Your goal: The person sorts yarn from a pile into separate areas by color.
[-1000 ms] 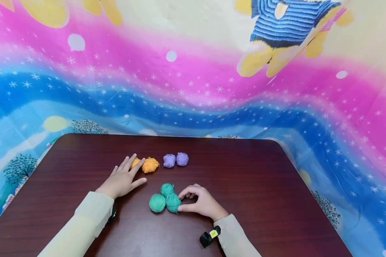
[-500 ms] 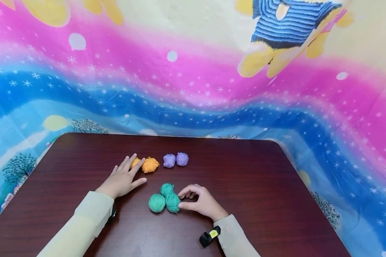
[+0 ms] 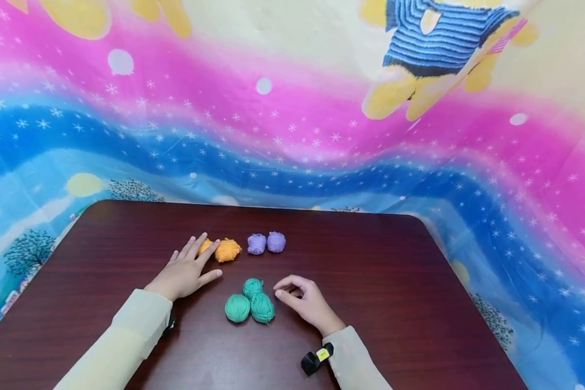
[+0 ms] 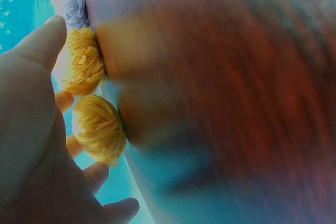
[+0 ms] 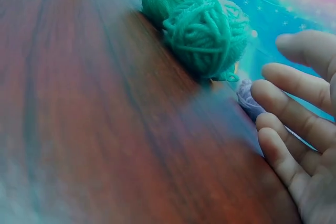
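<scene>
My left hand (image 3: 180, 275) lies with spread, straight fingers over two orange-yellow yarn balls (image 3: 228, 250), partly hiding the left one. In the left wrist view, that nearer yarn ball (image 4: 98, 129) sits against the fingers. Three green yarn balls (image 3: 262, 307) are bunched on the table closer to the person. Just right of this cluster hovers my right hand (image 3: 309, 304), thumb and fingers loosely bent and holding nothing. The right wrist view shows a gap between its fingertips and the green yarn balls (image 5: 202, 38).
Two purple yarn balls (image 3: 275, 242) stand side by side to the right of the orange-yellow pair. Everything rests on a dark red-brown table (image 3: 370, 260). A printed cloth (image 3: 292, 157) hangs behind the table's far edge.
My right hand has let go of the nearest green yarn ball and drawn slightly away to the right and up. The left hand and the yarn balls have stayed in place.
</scene>
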`<state>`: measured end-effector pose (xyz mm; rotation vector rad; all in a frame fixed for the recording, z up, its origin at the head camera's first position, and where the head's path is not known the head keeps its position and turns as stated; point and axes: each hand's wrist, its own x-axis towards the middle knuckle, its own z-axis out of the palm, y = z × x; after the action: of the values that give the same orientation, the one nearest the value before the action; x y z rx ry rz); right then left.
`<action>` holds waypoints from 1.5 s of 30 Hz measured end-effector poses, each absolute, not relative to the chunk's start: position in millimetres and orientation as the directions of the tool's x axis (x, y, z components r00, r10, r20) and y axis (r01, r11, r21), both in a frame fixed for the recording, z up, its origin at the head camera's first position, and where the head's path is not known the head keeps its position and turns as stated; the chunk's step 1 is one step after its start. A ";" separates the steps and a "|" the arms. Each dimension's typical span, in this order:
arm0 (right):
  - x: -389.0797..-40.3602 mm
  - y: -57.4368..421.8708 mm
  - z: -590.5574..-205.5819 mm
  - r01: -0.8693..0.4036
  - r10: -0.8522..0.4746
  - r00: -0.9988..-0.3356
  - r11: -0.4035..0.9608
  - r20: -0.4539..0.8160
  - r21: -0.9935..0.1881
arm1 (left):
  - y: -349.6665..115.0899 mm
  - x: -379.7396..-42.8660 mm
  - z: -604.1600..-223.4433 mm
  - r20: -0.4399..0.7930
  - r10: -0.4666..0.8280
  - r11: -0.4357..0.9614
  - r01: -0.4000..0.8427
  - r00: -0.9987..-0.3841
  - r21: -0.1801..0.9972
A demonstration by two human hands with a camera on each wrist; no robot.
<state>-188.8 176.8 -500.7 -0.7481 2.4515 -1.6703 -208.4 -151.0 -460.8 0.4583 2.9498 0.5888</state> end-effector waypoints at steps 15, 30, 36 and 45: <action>-206.1 165.2 -482.0 -0.317 -0.150 -0.940 0.058 0.306 -0.947 | -153.0 -206.6 -459.4 -0.037 0.309 0.879 0.270 -0.950 0.394; -255.2 163.1 -504.7 -0.344 -0.037 -0.937 0.263 0.347 -0.902 | -150.5 -208.4 -461.5 -0.046 0.306 0.884 0.266 -0.951 0.385; -269.8 161.1 -509.4 -0.341 -0.046 -0.937 0.350 0.348 -0.873 | -150.9 -209.2 -463.6 -0.050 0.308 0.883 0.266 -0.950 0.386; -277.0 159.1 -506.6 -0.303 -0.114 -0.952 0.451 0.282 -0.840 | -150.0 -209.1 -462.6 -0.044 0.308 0.879 0.267 -0.950 0.395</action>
<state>-277.0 159.1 -506.6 -0.4116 2.8289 -1.7023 -209.1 -150.0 -462.6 0.4521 2.9428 0.5959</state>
